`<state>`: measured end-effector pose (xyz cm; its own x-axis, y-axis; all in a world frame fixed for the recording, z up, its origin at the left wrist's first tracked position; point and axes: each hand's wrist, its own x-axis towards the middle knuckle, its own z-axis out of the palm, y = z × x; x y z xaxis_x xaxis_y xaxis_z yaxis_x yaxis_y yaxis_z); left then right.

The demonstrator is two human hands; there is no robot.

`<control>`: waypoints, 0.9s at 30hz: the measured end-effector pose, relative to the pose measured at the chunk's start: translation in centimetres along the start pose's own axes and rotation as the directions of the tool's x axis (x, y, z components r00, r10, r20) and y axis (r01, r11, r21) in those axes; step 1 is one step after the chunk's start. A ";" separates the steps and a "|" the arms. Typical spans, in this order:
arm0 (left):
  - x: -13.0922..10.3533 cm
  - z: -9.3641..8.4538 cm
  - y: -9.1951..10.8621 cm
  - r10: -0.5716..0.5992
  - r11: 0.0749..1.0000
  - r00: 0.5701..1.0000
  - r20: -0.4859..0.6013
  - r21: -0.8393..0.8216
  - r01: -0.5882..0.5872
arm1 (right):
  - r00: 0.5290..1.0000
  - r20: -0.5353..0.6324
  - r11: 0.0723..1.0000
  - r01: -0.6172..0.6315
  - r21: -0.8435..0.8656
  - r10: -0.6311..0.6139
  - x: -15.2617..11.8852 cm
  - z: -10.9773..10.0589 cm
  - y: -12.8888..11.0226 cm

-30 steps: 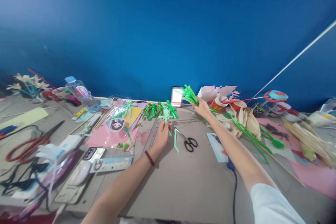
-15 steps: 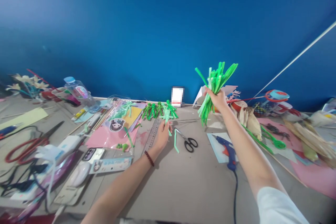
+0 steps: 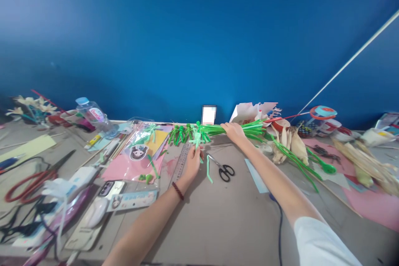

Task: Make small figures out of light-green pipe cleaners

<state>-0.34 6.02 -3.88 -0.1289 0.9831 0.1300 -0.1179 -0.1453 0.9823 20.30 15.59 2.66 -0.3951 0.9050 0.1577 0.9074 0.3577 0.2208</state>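
Near the middle of the table, my left hand (image 3: 193,162) is closed on a pale green pipe-cleaner figure (image 3: 197,138), which stands upright from its fingers. My right hand (image 3: 234,131) lies over a bundle of green pipe cleaners (image 3: 254,128), now lying sideways by the wall, its fingers wrapped round it. Several darker green pipe-cleaner figures (image 3: 181,134) sit behind my left hand. A bent pale green piece (image 3: 208,170) and black-handled scissors (image 3: 226,172) lie between my two arms.
On the left are a clear bottle (image 3: 97,114), pink paper (image 3: 118,169), red-handled scissors (image 3: 31,183) and a white mouse (image 3: 96,212). A steel ruler (image 3: 181,162) lies beside my left hand. Dried husks (image 3: 299,147) and red-lidded tubs stand right. A blue wall rises behind.
My right hand has moved down and left, bringing the raised green bundle down flat by the wall. My right forearm now hides the glue gun. My left hand has barely moved.
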 end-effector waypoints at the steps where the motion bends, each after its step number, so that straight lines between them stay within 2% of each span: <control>1: 0.0 0.0 0.0 -0.003 1.000 1.000 -0.002 0.011 0.003 | 1.000 0.002 1.000 -0.011 -0.008 0.011 -0.1 0.4 0.1; 5: 0.0 -0.1 0.1 -0.023 0.999 1.000 0.002 0.035 0.023 | 0.997 0.006 0.997 -0.071 -0.041 0.072 -0.7 1.7 -0.1; 10: -0.1 -0.2 0.2 -0.032 0.999 0.999 0.007 0.043 0.031 | 0.999 0.004 0.997 -0.046 -0.062 0.046 -1.0 2.6 -1.0; 15: 0.0 -0.1 0.2 -0.040 0.999 0.999 -0.001 0.004 0.040 | 0.998 -0.005 0.996 -0.066 -0.062 0.066 -0.4 2.7 0.8; 20: 0.1 -0.2 -0.3 -0.042 0.999 0.999 0.003 0.022 0.041 | 1.000 -0.017 0.999 0.021 -0.030 -0.021 0.6 2.9 3.1; 27: 0.1 -0.2 -0.3 -0.033 0.998 0.999 0.010 0.054 0.033 | 0.992 -0.070 0.993 0.107 0.055 -0.104 1.3 4.6 2.8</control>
<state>-0.54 6.13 -4.17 -0.1155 0.9884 0.0986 -0.0685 -0.1070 0.9919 23.03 18.84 -0.92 -0.4961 0.8446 0.2014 0.8661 0.4650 0.1833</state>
